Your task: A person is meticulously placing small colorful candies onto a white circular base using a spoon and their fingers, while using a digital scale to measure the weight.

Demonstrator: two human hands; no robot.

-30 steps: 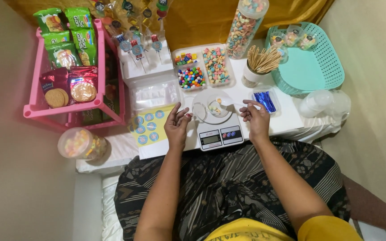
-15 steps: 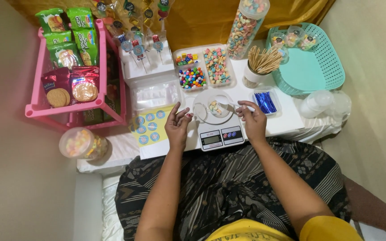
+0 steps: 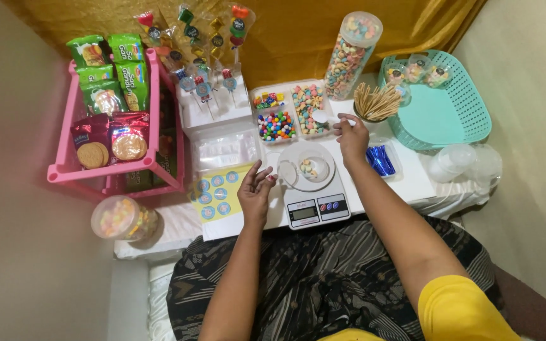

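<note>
The right hand (image 3: 352, 136), arm stretched forward, has its grip pinched on a small white plastic spoon (image 3: 323, 117) over the pastel candy tray (image 3: 307, 107). The left hand (image 3: 256, 189), fingers loosely spread, rests beside the round clear dish (image 3: 309, 167) on the white scale (image 3: 311, 205).

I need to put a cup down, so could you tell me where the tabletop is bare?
Bare white tabletop lies right of the scale, below the blue twist ties. The teal basket floor is mostly free. Around the candy trays and right hand it's crowded.

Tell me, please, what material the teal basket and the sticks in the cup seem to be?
The teal basket looks like moulded plastic, matte: even colour, regular holes in its wall. The sticks look like pale bare wood, thin and unpainted, though bamboo is possible.
</note>
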